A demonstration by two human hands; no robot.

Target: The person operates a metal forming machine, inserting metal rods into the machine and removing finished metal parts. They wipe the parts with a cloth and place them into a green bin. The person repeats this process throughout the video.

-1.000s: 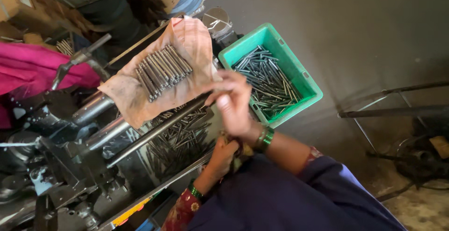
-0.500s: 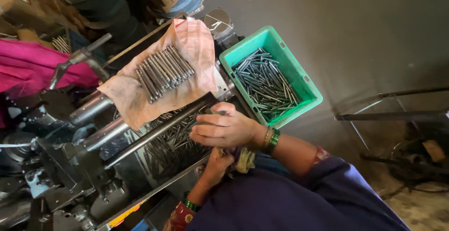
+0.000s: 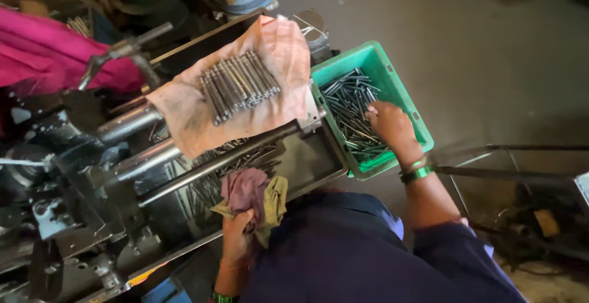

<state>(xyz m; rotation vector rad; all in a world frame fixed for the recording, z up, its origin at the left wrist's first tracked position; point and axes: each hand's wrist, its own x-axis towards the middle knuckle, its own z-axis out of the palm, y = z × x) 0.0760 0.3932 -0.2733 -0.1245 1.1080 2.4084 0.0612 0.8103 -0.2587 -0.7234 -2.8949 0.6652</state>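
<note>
Your right hand [image 3: 389, 125] has swung off the machine tray into the green crate [image 3: 423, 136] right of centre, fingers curled among the loose metal pins [image 3: 346, 103]; grip unclear. Your left hand [image 3: 236, 232] clutches bunched rags [image 3: 254, 194], lower centre.

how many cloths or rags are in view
2. A large tan cloth lies spread on the machine under a row of metal rods; a bunched purple-and-yellow rag is in the left hand. More may be hidden.
</note>
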